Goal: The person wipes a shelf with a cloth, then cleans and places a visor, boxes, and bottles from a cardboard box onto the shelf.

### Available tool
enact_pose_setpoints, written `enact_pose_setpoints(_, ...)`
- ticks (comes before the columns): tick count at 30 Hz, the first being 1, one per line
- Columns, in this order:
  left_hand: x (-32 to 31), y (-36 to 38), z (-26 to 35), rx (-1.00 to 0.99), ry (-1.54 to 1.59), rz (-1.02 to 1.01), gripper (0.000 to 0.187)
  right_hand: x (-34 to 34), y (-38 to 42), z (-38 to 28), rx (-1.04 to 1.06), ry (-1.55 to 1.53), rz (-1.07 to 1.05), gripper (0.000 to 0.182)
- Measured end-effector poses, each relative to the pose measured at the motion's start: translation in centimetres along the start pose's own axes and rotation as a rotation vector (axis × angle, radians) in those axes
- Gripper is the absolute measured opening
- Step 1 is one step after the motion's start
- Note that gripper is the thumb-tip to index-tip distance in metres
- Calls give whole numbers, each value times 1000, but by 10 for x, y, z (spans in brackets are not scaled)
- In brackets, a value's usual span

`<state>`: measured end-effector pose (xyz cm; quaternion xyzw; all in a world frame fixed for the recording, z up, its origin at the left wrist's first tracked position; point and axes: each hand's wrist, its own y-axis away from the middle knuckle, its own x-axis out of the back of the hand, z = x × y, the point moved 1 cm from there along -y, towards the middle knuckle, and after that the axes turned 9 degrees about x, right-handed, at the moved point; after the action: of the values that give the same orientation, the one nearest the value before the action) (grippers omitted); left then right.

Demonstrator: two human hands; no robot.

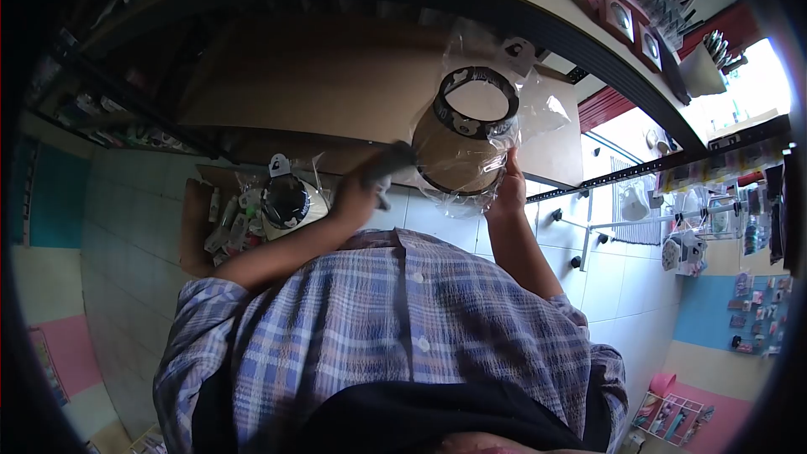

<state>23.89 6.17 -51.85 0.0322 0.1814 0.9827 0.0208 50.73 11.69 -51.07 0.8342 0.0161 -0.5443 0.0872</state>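
A straw-coloured visor hat with a black patterned band [461,151], wrapped in clear plastic with a white tag, is held up over the shelf edge. My right hand [507,189] grips its right side, thumb up. My left hand [360,200] is closed around a dark grey cloth-like item [389,164], blurred, close to the left side of the hat. Lower left, a second bagged hat with a dark band [287,202] rests in an open cardboard box [197,227].
A brown shelf board [319,76] lies ahead, beneath an upper shelf [588,17] carrying small goods. Small bottles and packets [227,227] fill the box. Right of me stand a white wheeled rack [587,235] and hanging packets [706,176]. Tiled floor [126,227] extends left.
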Motion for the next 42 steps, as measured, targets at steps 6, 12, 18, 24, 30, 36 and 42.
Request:
enact_pose_setpoints(6, 12, 28, 87, -1102, -634, 268, 52, 9, 7, 13, -96, -15, 13, 51)
enact_pose_setpoints(12, 46, -69, 11, -315, -289, 457, 36, -13, 7, 6, -116, -133, -197, 50)
enact_pose_setpoints(18, 57, -38, 108, -921, -104, 365, 43, -8, 9, 15, -232, 79, -172, 49)
enact_pose_setpoints(24, 58, -54, 111, -398, -349, 440, 55, -11, 12, 17, -249, 70, -137, 51)
enact_pose_setpoints(30, 16, 6, 113, -1111, -777, -39, 60, 8, 10, 16, -244, 153, -46, 51)
enact_pose_setpoints(36, 0, 6, 64, -1035, -572, -464, 59, -5, 10, 15, -75, 274, 155, 47)
enact_pose_setpoints(42, -33, 21, 103, -942, -386, -139, 49, -19, 10, 26, -72, 208, 82, 43)
